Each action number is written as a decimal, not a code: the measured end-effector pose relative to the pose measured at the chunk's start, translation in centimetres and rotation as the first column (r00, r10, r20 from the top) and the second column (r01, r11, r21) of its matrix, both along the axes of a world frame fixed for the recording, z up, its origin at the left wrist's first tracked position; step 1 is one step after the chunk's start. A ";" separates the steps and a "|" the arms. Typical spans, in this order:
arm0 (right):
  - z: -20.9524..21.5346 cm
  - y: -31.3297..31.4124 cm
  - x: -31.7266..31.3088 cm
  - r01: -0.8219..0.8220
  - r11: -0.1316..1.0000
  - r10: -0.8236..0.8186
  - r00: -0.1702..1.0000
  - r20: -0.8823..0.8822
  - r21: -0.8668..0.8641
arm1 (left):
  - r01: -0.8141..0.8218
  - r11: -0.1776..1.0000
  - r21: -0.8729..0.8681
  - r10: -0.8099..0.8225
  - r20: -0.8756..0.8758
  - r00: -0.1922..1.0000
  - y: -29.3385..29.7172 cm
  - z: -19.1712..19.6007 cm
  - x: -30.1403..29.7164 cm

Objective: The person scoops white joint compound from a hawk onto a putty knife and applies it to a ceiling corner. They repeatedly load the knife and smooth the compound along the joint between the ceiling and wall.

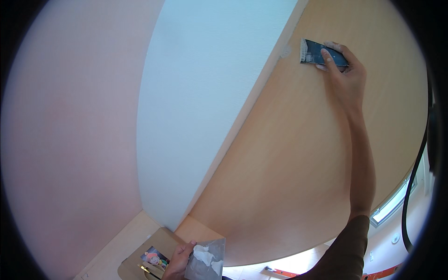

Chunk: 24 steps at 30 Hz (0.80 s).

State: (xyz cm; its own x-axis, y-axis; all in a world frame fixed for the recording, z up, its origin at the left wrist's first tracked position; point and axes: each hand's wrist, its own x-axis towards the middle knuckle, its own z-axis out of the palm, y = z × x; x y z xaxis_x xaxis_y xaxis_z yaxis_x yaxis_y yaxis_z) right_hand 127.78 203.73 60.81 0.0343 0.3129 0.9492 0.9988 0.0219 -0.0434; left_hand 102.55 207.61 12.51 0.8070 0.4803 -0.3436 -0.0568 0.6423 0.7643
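Note:
Near the top right, my right hand [345, 65] grips a wide, dark putty knife [313, 52], thumb on top. White putty coats its left edge, and it lies at a light wood-toned panel [280, 163]. A pale putty patch [285, 51] shows just left of the blade, by the panel's edge strip. White smears mark my right fingers. Low in the view, my left hand [179, 261] is closed on a flat grey plate [215, 248], which carries white putty lumps [204, 254].
A pale blue-white panel [191, 102] meets the wood panel along a slanting ledge [233, 126]; a pinkish wall [79, 130] stands left. Below sits a brown surface [135, 256] with a colourful picture [154, 257] and brush [147, 269]. A black cable [410, 200] hangs right, near a window [394, 205].

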 end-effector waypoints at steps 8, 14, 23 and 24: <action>0.2 0.2 -1.0 0.101 0.993 -0.097 0.992 0.080 -0.056 | 0.053 0.998 -0.028 -0.053 0.006 0.999 0.2 2.6 -0.7; 0.5 0.3 -1.3 0.159 0.983 -0.147 0.982 0.122 -0.095 | 0.075 0.996 -0.052 -0.073 0.042 0.996 0.2 2.3 -0.2; 0.8 0.7 -0.3 0.055 0.983 -0.053 0.998 0.018 -0.176 | 0.047 0.993 -0.105 -0.043 0.044 0.998 0.1 1.9 0.2; 0.9 0.8 -0.2 0.028 0.980 -0.030 1.000 -0.007 -0.199 | 0.048 0.992 -0.114 -0.044 0.042 0.998 0.0 2.3 0.2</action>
State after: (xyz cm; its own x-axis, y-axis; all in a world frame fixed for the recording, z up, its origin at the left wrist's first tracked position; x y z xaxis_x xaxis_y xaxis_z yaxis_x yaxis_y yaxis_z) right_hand 127.62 204.55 61.73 0.0553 0.4938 0.8678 0.9984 -0.0167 -0.0541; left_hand 102.74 207.61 14.76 0.8415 0.4016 -0.3614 -0.0541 0.7282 0.6832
